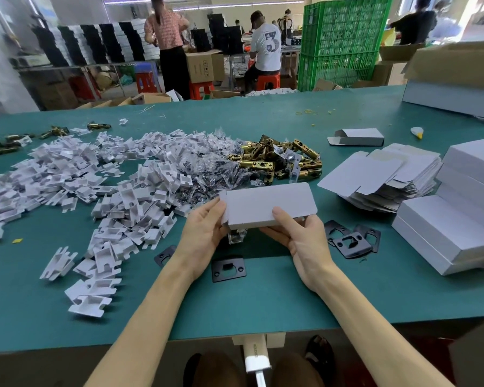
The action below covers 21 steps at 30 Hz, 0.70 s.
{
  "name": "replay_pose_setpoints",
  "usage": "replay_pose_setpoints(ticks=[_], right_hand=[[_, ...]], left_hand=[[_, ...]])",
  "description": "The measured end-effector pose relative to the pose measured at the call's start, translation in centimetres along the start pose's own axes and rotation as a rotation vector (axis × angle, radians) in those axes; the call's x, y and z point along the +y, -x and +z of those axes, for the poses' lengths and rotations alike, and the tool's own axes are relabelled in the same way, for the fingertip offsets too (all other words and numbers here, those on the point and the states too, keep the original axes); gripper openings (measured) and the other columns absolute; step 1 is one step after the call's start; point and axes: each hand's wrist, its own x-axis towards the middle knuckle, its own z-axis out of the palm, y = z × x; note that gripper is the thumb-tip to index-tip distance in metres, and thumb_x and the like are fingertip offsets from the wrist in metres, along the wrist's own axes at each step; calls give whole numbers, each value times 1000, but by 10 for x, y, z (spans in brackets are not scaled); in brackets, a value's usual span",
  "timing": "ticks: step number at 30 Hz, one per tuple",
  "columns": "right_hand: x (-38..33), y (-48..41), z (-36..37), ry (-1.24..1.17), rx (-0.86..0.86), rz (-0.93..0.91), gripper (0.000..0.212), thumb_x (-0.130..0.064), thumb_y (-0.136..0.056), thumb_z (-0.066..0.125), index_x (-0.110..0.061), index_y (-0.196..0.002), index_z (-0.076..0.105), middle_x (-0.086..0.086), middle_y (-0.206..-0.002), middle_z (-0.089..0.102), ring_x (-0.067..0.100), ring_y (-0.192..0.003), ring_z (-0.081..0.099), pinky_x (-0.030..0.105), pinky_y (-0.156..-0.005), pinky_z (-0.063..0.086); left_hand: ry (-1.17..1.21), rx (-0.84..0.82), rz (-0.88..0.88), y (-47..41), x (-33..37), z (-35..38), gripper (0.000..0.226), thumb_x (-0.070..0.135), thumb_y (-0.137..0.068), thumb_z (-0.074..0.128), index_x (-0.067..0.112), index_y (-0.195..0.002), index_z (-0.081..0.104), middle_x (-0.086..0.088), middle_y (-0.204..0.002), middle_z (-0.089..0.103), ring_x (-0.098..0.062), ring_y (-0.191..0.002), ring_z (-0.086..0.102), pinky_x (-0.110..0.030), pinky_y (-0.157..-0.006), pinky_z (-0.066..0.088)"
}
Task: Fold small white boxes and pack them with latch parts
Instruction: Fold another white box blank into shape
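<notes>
Arms: your two bare forearms reach in from the near edge of the green table (249, 308) and converge above it, wrists angled toward each other.
Left hand: your left hand (204, 233) is curled round the left end of the white box (268, 203), thumb up against the end flap, fingers tucked out of sight underneath.
Right hand: your right hand (299, 237) grips the box's near long edge toward the right end, thumb pressed flat on the top face, fingers wrapped beneath.
Box: held between both hands, clear of the table, long side running left to right, its broad face tilted toward you; what is inside cannot be told.
Just beyond the box: a heap of brass latches (280, 160), with clear bags (207, 163) to their left.
Far left: a wide spread of white card inserts (109, 185).
Below your wrists: one black plate (229, 268) flat on the table; more black plates (349, 241) near your right hand.
Right side: a fanned stack of flat box blanks (380, 174), then finished boxes (458, 222) piled at the edge.
</notes>
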Motion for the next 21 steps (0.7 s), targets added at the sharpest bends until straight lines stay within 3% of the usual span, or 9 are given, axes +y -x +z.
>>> replay_pose_setpoints(ticks=[7, 12, 18, 21], right_hand=[[1, 1, 0, 29, -34, 11, 21, -16, -92, 71, -7, -111, 72, 10, -113, 77, 29, -108, 72, 45, -95, 58], [1, 1, 1, 8, -87, 4, 30, -22, -84, 73, -7, -110, 74, 11, -113, 76, 29, -110, 71, 38, -90, 61], [2, 3, 3, 56, -138, -27, 37, -25, -85, 73, -10, -118, 72, 9, -117, 76, 26, -110, 72, 46, -99, 56], [3, 4, 5, 77, -163, -52, 26, -25, -87, 73, -19, -112, 76, 7, -118, 75, 25, -111, 72, 48, -100, 55]], left_hand=[[-11, -28, 32, -3, -6, -4, 28, 10, -110, 44, 7, -126, 67, -9, -120, 77, -16, -104, 72, -27, -84, 61], [-24, -18, 41, -5, -7, -5, 28, 10, -110, 44, 9, -125, 68, -8, -119, 77, -15, -104, 73, -27, -85, 61], [-3, -19, 50, -6, -7, -8, 30, 13, -110, 45, 6, -131, 66, -12, -124, 75, -19, -111, 72, -30, -90, 61], [13, -2, 41, -6, -8, -6, 31, 10, -111, 41, 6, -129, 66, -10, -119, 77, -17, -110, 73, -26, -85, 60]])
